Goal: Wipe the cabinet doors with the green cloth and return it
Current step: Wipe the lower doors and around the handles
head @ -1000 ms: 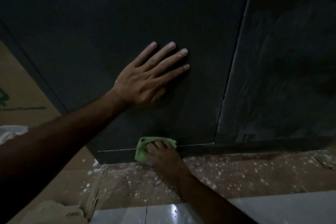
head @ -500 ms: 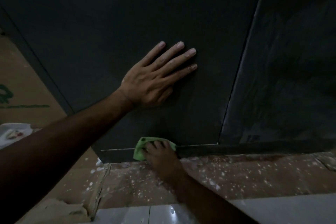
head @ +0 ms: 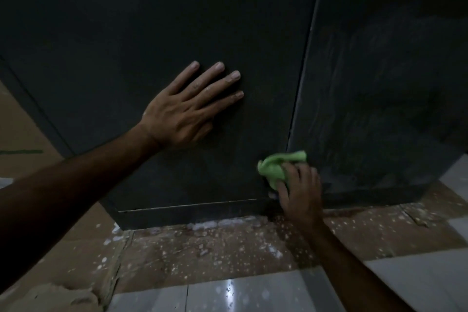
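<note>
Wiping is mid-course. The right hand (head: 300, 194) clutches the bunched green cloth (head: 277, 168) and presses it low against the dark cabinet, right at the vertical seam (head: 301, 63) between the left door (head: 152, 20) and the right door (head: 392, 83). The left hand (head: 187, 111) lies flat, fingers spread, grasping nothing, braced on the left door. The right door shows pale streaks; whether these are dust or wipe marks cannot be told. Judgement: lower edges are being worked now; much of the door area likely remains, and returning the cloth is not yet done. The paint-speckled floor (head: 228, 243) lies below.
</note>
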`<state>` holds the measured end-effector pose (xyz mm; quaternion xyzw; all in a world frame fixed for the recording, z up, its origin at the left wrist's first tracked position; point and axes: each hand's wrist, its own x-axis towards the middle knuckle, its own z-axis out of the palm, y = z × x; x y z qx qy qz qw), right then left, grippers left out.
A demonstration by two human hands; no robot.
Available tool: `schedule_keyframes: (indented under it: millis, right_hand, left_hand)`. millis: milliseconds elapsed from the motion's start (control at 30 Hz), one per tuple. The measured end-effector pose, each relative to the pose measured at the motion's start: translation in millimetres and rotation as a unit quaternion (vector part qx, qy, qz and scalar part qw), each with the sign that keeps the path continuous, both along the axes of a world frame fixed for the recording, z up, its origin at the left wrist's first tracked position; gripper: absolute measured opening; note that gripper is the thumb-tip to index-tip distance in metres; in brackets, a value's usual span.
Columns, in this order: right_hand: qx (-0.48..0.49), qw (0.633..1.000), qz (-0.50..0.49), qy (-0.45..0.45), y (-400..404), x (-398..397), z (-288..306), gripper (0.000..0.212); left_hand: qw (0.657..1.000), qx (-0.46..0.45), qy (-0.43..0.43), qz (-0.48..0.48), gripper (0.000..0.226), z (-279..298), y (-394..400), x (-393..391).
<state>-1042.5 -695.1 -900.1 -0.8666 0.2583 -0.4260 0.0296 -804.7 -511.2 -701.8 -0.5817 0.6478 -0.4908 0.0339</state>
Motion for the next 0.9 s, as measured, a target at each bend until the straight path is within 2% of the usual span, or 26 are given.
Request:
schedule_keyframes:
  millis: [67,133,167,233,300,367,433,533,633,700,833,900]
  right_hand:
    - [0.048,0.993,-0.028,-0.106,12.7,28.9,33.0,0.040]
    - [0.067,0.983,-0.028,-0.168,26.1,51.8,53.6,0.044]
    - [0.052,0.985,-0.021,-0.166,32.0,53.6,53.2,0.046]
    - [0.016,0.995,-0.008,-0.103,35.7,38.6,36.9,0.049]
    - [0.034,0.999,0.003,-0.027,30.8,13.7,14.6,0.050]
    - [0.073,0.997,0.008,-0.016,29.0,2.7,15.1,0.048]
    - [0.088,0.994,0.007,-0.072,29.3,12.5,42.7,0.045]
    - [0.041,0.979,0.021,-0.200,20.6,35.8,114.9,0.048]
    - [-0.010,0.962,0.022,-0.273,-1.1,49.7,165.5,0.050]
    - [0.003,0.967,0.017,-0.256,5.3,43.4,147.9,0.049]
    - [0.109,0.986,0.014,-0.127,30.7,10.8,60.5,0.043]
    - [0.136,0.983,0.017,-0.120,25.4,8.6,61.0,0.043]
  left_hand:
    - [1.000,-0.003,-0.005,0.003,0.064,0.4,-1.1,0.2]
    - [1.000,-0.006,-0.009,0.000,0.063,0.5,-1.7,1.8]
    - [1.000,-0.005,-0.006,-0.002,0.063,0.1,-1.0,1.6]
    - [1.000,-0.006,-0.005,-0.005,0.063,1.9,-0.9,0.6]
    - [1.000,-0.004,-0.004,-0.003,0.063,2.8,-0.7,0.4]
    - [1.000,-0.006,-0.009,0.000,0.063,2.8,0.1,-0.1]
    - [1.000,-0.006,-0.012,0.003,0.063,2.1,0.6,-0.9]
    - [1.000,-0.001,-0.011,0.009,0.065,1.6,0.5,1.0]
    - [1.000,-0.007,-0.005,0.014,0.069,0.9,0.7,1.0]
    - [1.000,-0.007,-0.008,0.013,0.068,1.3,0.9,-0.5]
    - [1.000,-0.006,-0.006,0.015,0.068,1.0,2.1,-2.2]
    - [1.000,-0.008,-0.009,0.018,0.069,0.8,1.0,-2.5]
